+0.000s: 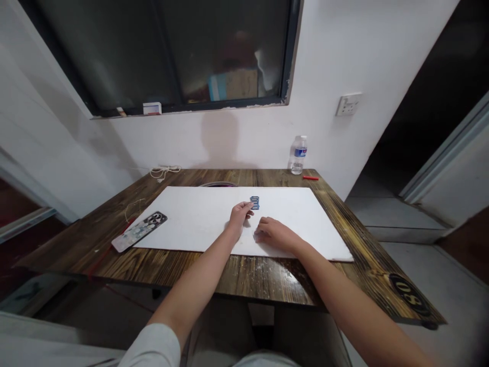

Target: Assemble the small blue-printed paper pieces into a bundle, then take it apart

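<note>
A small blue patterned piece (254,202) is pinched between the thumb and fingers of my left hand (240,213), above the middle of a white board (206,216). Close by on the right, my right hand (273,232) is low over the board, its fingers curled downward. Something pale and clear seems to be at its fingertips, too small to make out. The two hands are apart.
The board lies on a dark wooden table (382,260). A phone (139,232) overlaps its left edge. White cord (165,172) lies at the back left; a water bottle (298,155) and a red pen (310,178) are at the back right.
</note>
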The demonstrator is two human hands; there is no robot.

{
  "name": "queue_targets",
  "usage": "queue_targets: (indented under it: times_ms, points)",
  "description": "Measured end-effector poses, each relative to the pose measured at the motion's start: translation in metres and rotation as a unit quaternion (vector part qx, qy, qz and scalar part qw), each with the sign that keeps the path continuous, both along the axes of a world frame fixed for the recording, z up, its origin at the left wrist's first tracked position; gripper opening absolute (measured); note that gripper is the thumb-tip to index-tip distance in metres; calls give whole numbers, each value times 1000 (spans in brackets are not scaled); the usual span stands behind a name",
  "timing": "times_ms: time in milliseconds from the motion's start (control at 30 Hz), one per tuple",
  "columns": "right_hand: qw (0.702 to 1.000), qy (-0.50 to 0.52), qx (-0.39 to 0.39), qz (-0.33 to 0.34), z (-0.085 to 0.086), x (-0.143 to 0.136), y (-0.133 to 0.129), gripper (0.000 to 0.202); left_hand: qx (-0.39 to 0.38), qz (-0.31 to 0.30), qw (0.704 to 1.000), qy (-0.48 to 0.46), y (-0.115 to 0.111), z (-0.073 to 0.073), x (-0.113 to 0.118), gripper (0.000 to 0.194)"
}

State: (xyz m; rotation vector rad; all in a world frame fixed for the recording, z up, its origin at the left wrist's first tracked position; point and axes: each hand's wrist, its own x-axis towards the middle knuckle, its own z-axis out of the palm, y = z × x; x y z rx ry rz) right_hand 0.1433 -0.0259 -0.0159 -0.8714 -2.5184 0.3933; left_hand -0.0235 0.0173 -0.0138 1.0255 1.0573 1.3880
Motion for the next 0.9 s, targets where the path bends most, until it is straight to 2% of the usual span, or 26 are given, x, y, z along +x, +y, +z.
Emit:
queue_targets:
  times_ms: [400,600,767,900]
  points:
    - [999,-4,42,-23,4,-4,-6,8,1,4,1000,7,-1,1,2,32]
    - [998,11,53,-37,0,-6,-3,8,-1,3,1000,9,-2,2,1,34]
    - [993,64,6,-102,-1,-5,-3,9,-11,-2,1000,8,-3,3,2,33]
    - [967,185,-78,-154,0,-3,-2,14,-10,3,1000,11,-5,5,2,34]
